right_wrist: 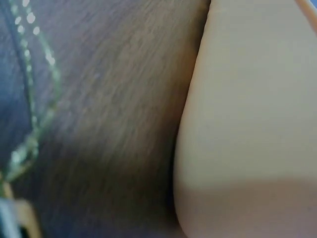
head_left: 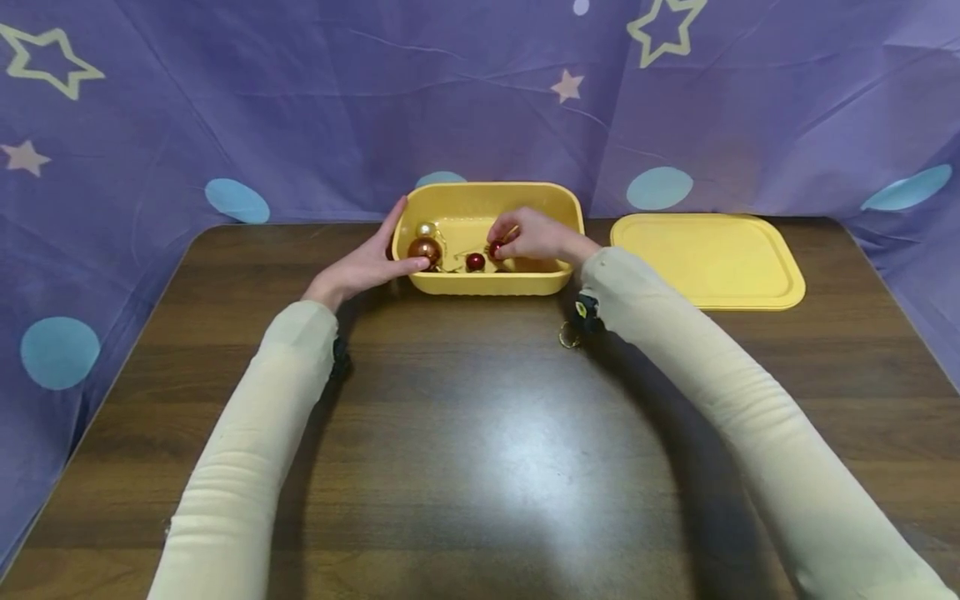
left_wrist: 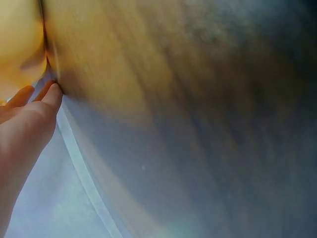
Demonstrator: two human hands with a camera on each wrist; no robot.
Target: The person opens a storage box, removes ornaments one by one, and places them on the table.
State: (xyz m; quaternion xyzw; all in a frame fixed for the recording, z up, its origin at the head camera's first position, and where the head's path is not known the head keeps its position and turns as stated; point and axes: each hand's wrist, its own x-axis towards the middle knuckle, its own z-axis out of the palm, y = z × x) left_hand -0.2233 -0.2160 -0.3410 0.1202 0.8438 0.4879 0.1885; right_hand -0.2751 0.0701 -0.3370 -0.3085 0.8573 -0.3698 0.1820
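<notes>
A yellow plastic box (head_left: 491,285) stands at the back of the table. My left hand (head_left: 370,260) holds its left end, thumb over the rim and fingers along the outside; the left wrist view shows the fingertips (left_wrist: 55,91) at the box's lower side. Inside, near that thumb, lie a copper-coloured Christmas bauble (head_left: 425,250) and a small pale gold bauble (head_left: 425,229). A dark red bauble (head_left: 475,262) rests on the box floor. My right hand (head_left: 532,234) reaches in over the right side and pinches another small red bauble (head_left: 496,249).
The yellow lid (head_left: 708,260) lies flat to the right of the box. A gold cord loop (head_left: 569,335) shows below my right wrist, close to the camera in the right wrist view. Behind the wooden table (head_left: 450,433) hangs a purple curtain (head_left: 480,100).
</notes>
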